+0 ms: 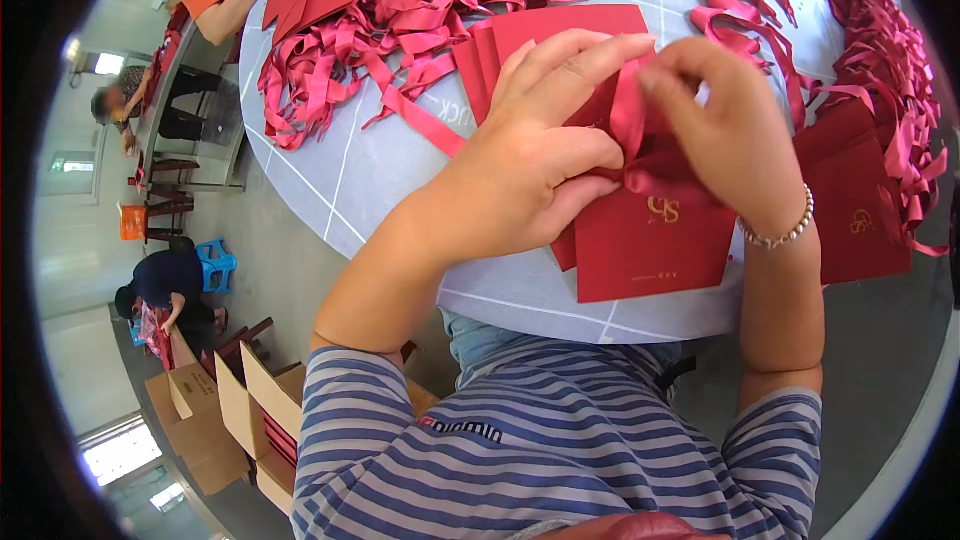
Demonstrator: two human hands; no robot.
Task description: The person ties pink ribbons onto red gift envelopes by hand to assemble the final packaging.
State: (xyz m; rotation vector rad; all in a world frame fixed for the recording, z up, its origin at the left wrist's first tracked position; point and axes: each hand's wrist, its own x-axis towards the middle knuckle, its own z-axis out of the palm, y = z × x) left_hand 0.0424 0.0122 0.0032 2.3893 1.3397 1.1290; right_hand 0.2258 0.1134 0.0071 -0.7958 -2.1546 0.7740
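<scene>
A red gift bag with gold print lies on the table in front of me. Over its upper part, a red ribbon is bunched into a loop or knot. My left hand pinches the ribbon near the knot between thumb and finger, its other fingers stretched over the loop. My right hand, with a beaded bracelet at the wrist, has its fingers closed at the ribbon's upper end and is slightly blurred. More red bags lie partly under my hands.
Loose red ribbons and bags pile up at the table's far left. Finished-looking bags with ribbons stack at the right edge. The round table has a grey cloth. Another person's arm is across it. Open cardboard boxes stand at lower left.
</scene>
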